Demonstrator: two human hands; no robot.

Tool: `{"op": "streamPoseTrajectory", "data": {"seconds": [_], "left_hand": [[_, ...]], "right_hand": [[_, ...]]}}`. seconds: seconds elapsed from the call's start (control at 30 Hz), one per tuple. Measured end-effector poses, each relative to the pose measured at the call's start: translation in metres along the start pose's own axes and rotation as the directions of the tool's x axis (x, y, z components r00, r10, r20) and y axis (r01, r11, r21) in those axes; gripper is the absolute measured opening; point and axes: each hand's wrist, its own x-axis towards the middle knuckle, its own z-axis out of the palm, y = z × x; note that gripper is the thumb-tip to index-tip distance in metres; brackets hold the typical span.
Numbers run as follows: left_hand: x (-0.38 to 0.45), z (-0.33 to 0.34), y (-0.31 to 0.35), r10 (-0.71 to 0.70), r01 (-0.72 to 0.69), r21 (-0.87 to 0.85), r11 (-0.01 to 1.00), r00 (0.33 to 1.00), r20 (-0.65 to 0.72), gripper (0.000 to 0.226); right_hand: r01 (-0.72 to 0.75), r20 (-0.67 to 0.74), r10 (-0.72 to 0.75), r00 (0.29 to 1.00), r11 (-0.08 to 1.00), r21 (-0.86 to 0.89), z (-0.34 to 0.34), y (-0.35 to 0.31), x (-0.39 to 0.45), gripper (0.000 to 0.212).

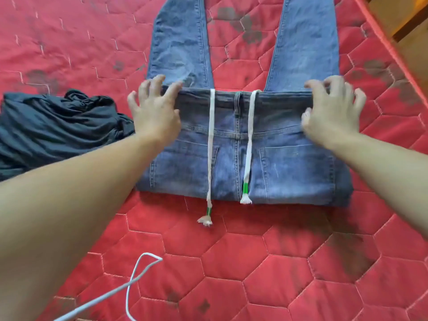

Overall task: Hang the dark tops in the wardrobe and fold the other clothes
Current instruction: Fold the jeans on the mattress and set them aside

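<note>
A: Start at nine o'clock. What's lying there?

B: A crumpled dark top (58, 126) on the red quilted mattress (266, 262), just beside the left forearm. By the task it belongs on a hanger, so I'd say that part is not yet done. A white cable (129, 286) loops at about seven o'clock.

A: And the centre?

B: The blue jeans (245, 156), with the seat folded over toward the person and the two legs running away to twelve o'clock. Two white drawstrings (211, 144) with green near their tips trail down toward six o'clock; the left one spills off the denim onto the mattress.

A: So which step is this?

B: Folding the jeans, I'd judge, partway through. Next the legs probably need bringing back over the seat, or one half laid over the other, with the drawstrings tucked in.

A: The left hand (155, 107)?

B: At ten o'clock on the waistband's left corner, fingers spread and bent, fingertips on the fold's edge. Pressing, it seems; I can't tell whether it pinches the cloth.

A: The right hand (333, 107)?

B: At two o'clock on the opposite corner, fingers apart and clawed on the denim. Both arms are stretched forward.
</note>
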Motion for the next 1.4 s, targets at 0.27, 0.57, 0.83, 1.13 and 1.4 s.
{"op": "streamPoseTrajectory", "data": {"seconds": [0.27, 0.57, 0.83, 1.13, 1.4], "left_hand": [[-0.093, 0.068, 0.042, 0.140, -0.083, -0.271, 0.959, 0.971, 0.196, 0.052], [-0.061, 0.031, 0.070, 0.061, 0.813, -0.554, -0.182, 0.571, 0.819, 0.027], [-0.027, 0.030, 0.026, -0.039, 0.859, -0.496, 0.129, 0.504, 0.863, 0.031], [-0.025, 0.027, 0.025, -0.001, 0.767, -0.527, 0.367, 0.567, 0.824, 0.009], [-0.028, 0.035, 0.036, 0.099, 0.583, -0.676, 0.451, 0.720, 0.687, 0.023]], "right_hand": [[0.114, 0.261, -0.163, 0.952, 0.974, 0.194, 0.066, -0.048, -0.098, 0.036], [-0.438, 0.630, -0.004, 0.776, 0.716, 0.544, 0.059, -0.077, -0.063, 0.034], [-0.823, 0.816, 0.131, 0.563, 0.180, 0.539, 0.041, -0.031, -0.016, 0.022], [-0.787, 0.962, -0.015, 0.273, 0.571, 0.233, 0.045, -0.028, -0.039, 0.022], [-0.388, 0.754, -0.033, 0.656, 0.842, 0.374, 0.043, -0.028, -0.058, 0.033]]}}
